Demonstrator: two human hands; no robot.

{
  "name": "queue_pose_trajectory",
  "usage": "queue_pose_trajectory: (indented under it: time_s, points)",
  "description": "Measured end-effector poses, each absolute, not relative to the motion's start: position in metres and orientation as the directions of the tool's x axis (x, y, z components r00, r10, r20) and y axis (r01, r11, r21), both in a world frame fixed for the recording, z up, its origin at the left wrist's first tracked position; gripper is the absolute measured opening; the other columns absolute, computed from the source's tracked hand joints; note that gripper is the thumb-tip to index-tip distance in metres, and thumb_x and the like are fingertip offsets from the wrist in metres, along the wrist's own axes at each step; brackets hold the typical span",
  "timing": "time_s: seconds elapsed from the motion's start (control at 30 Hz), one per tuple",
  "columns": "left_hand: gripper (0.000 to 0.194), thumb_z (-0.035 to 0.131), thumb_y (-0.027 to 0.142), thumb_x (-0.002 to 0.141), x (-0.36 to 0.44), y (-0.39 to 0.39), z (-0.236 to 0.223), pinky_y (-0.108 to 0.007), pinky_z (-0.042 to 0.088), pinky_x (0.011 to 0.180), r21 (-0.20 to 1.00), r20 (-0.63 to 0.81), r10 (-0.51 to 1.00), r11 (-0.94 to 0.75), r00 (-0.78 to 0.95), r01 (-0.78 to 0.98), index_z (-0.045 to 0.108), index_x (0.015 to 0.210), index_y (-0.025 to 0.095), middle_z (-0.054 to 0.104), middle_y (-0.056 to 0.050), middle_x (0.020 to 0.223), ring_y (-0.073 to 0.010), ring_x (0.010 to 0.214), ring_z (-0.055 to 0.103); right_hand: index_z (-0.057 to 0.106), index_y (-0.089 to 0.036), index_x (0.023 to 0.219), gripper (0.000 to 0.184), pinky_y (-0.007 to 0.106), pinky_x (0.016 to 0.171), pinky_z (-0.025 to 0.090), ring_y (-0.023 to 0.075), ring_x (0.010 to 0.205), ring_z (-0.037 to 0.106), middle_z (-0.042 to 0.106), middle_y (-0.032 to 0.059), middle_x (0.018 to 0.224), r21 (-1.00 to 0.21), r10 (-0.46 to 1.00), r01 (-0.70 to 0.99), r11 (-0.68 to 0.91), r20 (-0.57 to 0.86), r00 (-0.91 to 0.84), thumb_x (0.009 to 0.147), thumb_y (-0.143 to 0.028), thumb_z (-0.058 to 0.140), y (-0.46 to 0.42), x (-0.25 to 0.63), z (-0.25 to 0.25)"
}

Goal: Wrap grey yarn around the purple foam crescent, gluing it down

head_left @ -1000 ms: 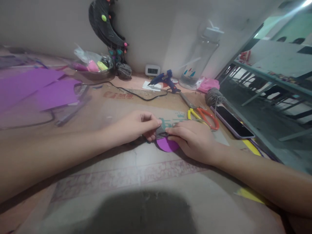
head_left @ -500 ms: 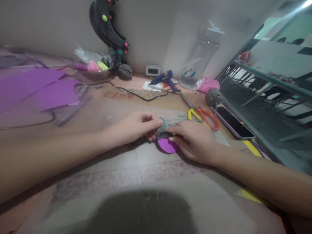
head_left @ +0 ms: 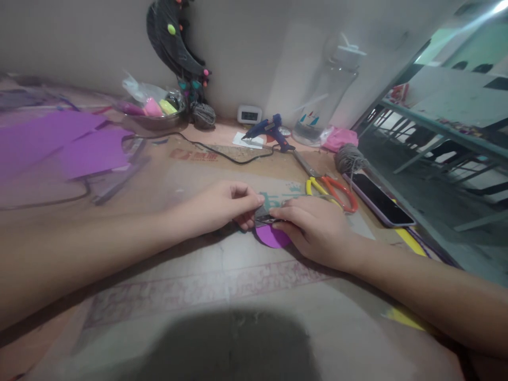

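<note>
Between my hands is a small round purple piece, likely paper, its upper part covered by grey yarn. My left hand pinches the left edge of the yarn-covered part between thumb and fingers. From the right, my right hand has its thumb and forefinger closed on the yarn at the piece's right side. Its fingers hide part of the piece. Just beyond my right hand lie scissors with one yellow and one orange handle.
A blue glue gun rests behind the hands, its black cord running left. A clear bottle, grey yarn ball and phone stand or lie at right. Purple sheets and a bowl are at left.
My right fingertips have shifted very slightly left along the yarn, and the purple piece has moved a touch with them. My left hand keeps its place.
</note>
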State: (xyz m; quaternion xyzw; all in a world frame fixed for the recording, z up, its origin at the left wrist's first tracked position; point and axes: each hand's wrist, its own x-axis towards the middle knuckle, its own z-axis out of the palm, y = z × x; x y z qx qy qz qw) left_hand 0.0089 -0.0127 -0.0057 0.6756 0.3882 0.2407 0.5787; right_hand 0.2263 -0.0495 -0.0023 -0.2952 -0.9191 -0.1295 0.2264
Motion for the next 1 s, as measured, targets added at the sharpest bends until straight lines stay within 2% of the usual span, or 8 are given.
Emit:
queue_pose_trajectory:
  time_s: [0.23,0.47,1.0]
  points:
    - [0.029,0.056,0.043,0.087,0.01,-0.015,-0.002,-0.023,0.043,0.055,0.962,-0.125,0.808,-0.043,0.576,0.269,0.059,0.073,0.018,0.065,0.0,0.062,-0.0115,0.057,0.06,0.064,-0.016,0.094,0.016,0.026,0.064,0.046,0.0146,0.068,0.061,0.069,0.0031,0.075,0.119,0.423,0.559,0.821,0.531,-0.735,0.094,-0.018,0.047,-0.049,0.227,-0.005]
    - [0.028,0.055,0.042,0.088,0.01,-0.013,-0.003,-0.022,0.045,0.058,0.979,-0.122,0.795,-0.003,0.594,0.205,0.059,0.078,0.016,0.065,0.001,0.064,-0.0103,0.058,0.061,0.062,-0.017,0.104,0.019,0.028,0.064,0.045,0.0167,0.07,0.061,0.069,0.0049,0.08,-0.015,0.513,0.595,0.804,0.525,-0.679,0.093,-0.026,0.05,-0.052,0.235,-0.004]
    - [0.032,0.052,0.045,0.089,0.009,-0.014,-0.005,-0.023,0.044,0.058,0.972,-0.076,0.797,-0.076,0.6,0.223,0.061,0.08,0.016,0.066,0.0,0.064,-0.0106,0.058,0.06,0.064,-0.011,0.104,0.024,0.03,0.065,0.043,0.0187,0.073,0.06,0.068,0.0073,0.081,0.038,0.524,0.613,0.789,0.481,-0.703,0.092,-0.028,0.051,-0.051,0.232,-0.004]
